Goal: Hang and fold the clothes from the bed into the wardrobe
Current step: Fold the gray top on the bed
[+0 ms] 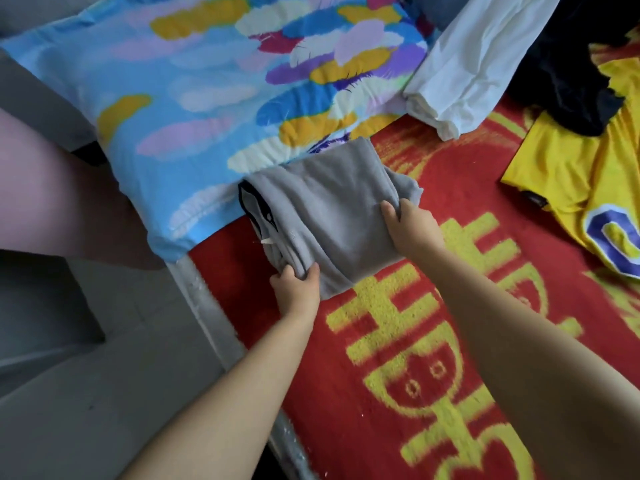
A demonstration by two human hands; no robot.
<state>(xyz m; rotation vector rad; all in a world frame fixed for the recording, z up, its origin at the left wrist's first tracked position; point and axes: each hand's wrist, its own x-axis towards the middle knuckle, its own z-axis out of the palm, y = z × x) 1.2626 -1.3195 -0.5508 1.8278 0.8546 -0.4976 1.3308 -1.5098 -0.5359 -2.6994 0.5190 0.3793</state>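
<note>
Folded grey fabric garment (322,209) lies at frame centre on the red and yellow patterned bed cover (398,341), its upper edge against the blue feather-print pillow (194,109). Left hand (294,285) pinches its lower left corner; right hand (408,226) grips its right edge. White folded cloth (460,71), dark garment (568,77) and yellow jersey (568,178) lie upper right.

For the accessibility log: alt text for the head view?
Both hands grip a folded grey garment on a red and yellow blanket, the left hand at its near edge, the right hand at its right side. Beside it lies a feather-print pillow; white, black and yellow clothes lie beyond.
</note>
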